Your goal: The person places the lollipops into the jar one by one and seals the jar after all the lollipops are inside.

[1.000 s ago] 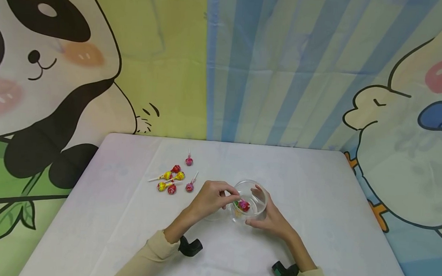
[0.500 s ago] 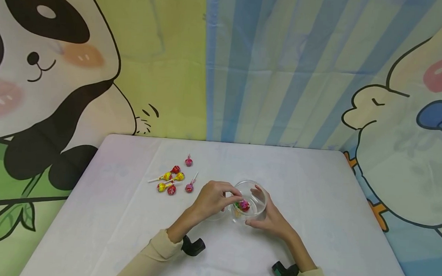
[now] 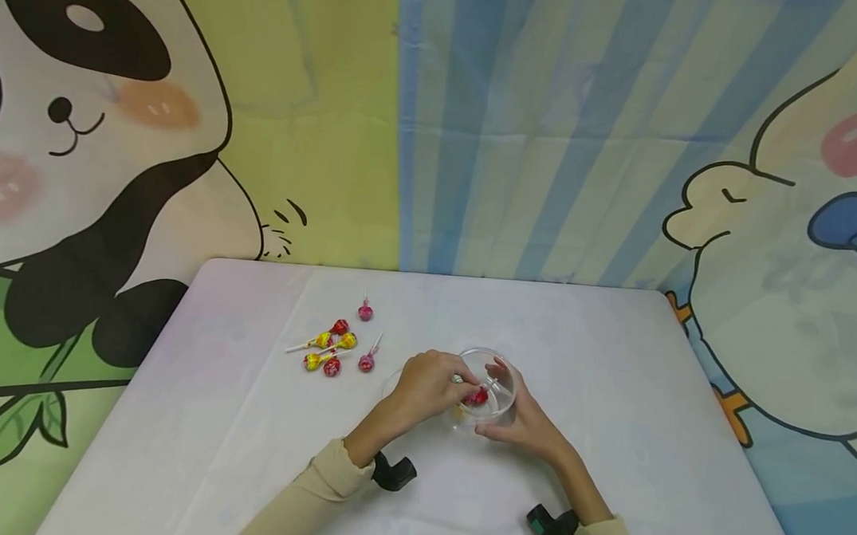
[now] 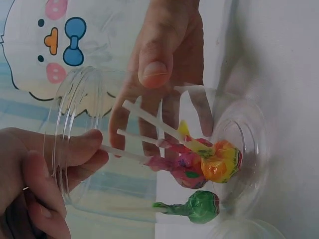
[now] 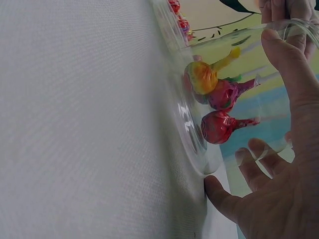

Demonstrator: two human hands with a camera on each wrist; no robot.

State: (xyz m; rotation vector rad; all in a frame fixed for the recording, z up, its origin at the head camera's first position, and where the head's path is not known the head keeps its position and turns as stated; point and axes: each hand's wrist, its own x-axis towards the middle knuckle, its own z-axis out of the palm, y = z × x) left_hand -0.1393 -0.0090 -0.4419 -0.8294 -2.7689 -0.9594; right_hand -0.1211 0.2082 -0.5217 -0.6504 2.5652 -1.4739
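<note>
A clear jar [image 3: 490, 410] stands on the white table, with several wrapped lollipops inside. Through its wall the left wrist view shows an orange-yellow lollipop [image 4: 222, 162], a pink-purple lollipop [image 4: 187, 172] and a green lollipop [image 4: 203, 206]; a red lollipop [image 5: 218, 127] shows in the right wrist view. My left hand [image 3: 429, 387] reaches in at the jar's mouth, thumb and fingers pinching the stick of the pink-purple lollipop. From the right, my right hand [image 3: 529, 419] holds the jar, its fingers and thumb curved around the wall.
Several more lollipops [image 3: 333, 343] lie loose on the table [image 3: 597, 363], left of the jar and toward the back. A clear round piece [image 4: 244, 229] lies beside the jar's base, partly hidden by my left arm. A printed cloth backdrop [image 3: 520, 136] hangs behind the table.
My left hand has moved slightly right and farther over the jar's mouth, and the lollipop it pinches has shifted right. The right hand and the jar have stayed put.
</note>
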